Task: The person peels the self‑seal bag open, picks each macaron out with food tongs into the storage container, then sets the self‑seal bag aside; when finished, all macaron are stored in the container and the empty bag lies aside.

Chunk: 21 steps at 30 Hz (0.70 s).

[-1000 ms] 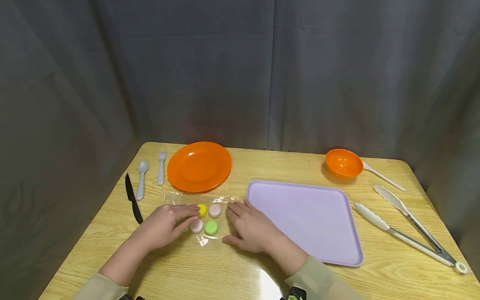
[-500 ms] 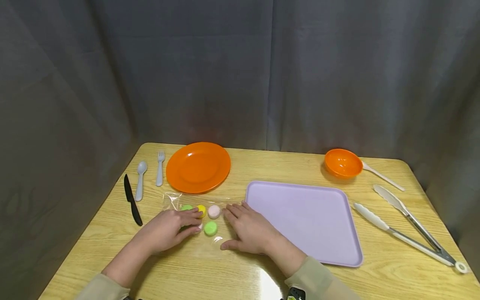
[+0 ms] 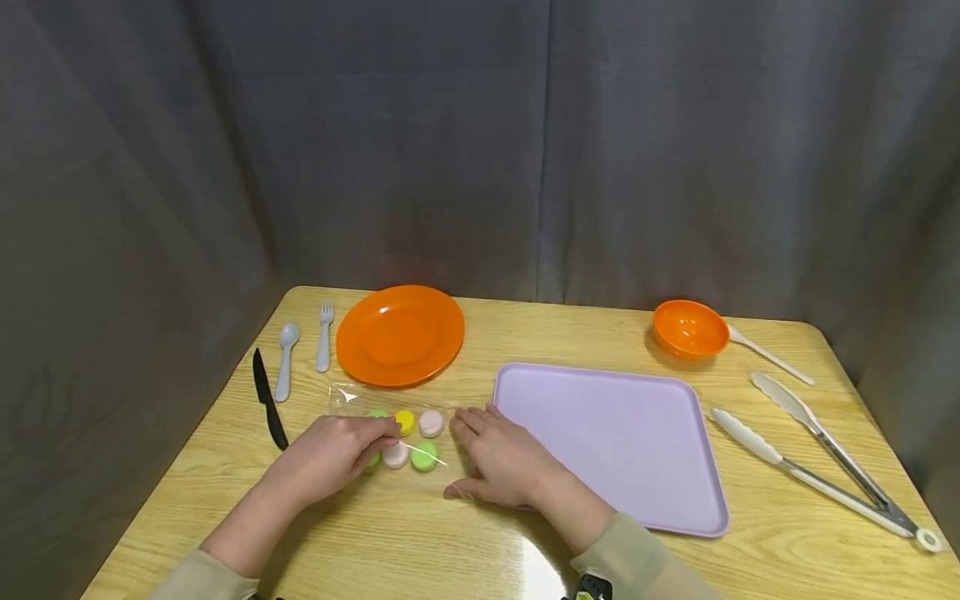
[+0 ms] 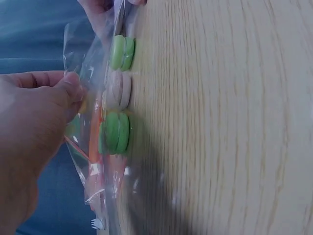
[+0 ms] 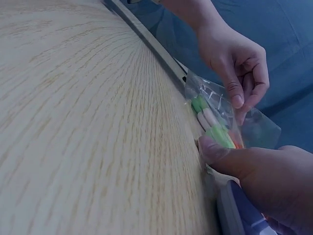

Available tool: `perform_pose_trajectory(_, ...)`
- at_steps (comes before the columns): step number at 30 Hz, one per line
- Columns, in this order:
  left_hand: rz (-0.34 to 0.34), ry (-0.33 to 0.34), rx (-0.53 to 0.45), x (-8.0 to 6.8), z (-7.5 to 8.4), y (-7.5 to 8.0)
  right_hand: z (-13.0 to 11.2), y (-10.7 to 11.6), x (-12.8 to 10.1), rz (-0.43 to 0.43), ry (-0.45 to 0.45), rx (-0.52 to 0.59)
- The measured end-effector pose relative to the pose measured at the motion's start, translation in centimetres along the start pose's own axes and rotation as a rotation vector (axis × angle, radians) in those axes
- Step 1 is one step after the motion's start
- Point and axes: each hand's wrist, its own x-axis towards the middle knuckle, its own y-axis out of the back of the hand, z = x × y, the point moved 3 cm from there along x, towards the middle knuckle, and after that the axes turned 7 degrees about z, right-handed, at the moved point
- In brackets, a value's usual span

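A clear plastic bag [image 3: 347,400] lies on the table with several macarons inside, among them a yellow macaron [image 3: 405,422], a pink macaron [image 3: 431,423] and a green macaron [image 3: 423,456]. My left hand [image 3: 326,450] pinches the bag's upper film between thumb and fingers, and the left wrist view shows the film raised above a green macaron [image 4: 115,132]. Across the bag's right end lies my right hand [image 3: 506,458], fingers extended, beside the tray. Its thumb rests at the bag's near side in the right wrist view. Part of the macarons is hidden behind my left fingers.
Right of the bag is a lilac tray [image 3: 611,450]. Behind stands an orange plate [image 3: 400,336]. A fork [image 3: 325,337], spoon [image 3: 285,362] and black knife [image 3: 270,400] lie left. An orange bowl [image 3: 690,329], a white-handled utensil [image 3: 772,354] and tongs [image 3: 825,458] occupy the right.
My left fingers shift over the bag and now pull up its film, with a shiny crease across the macarons. My right hand stays in place.
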Motion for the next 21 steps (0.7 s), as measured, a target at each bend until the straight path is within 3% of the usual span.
perform_pose_trajectory(8, 0.035, 0.026, -0.037, 0.06, 0.04, 0.17, 0.11, -0.27, 0.13, 0.071, -0.012, 0.036)
perform_pose_trajectory(13, 0.068, 0.022, -0.036, 0.24, -0.11, 0.14, 0.25, -0.71, -0.02, 0.044, -0.035, 0.023)
perform_pose_trajectory(21, 0.035, 0.028, -0.056, 0.52, -0.12, 0.20, 0.32, -0.86, -0.20, -0.016, -0.034, -0.043)
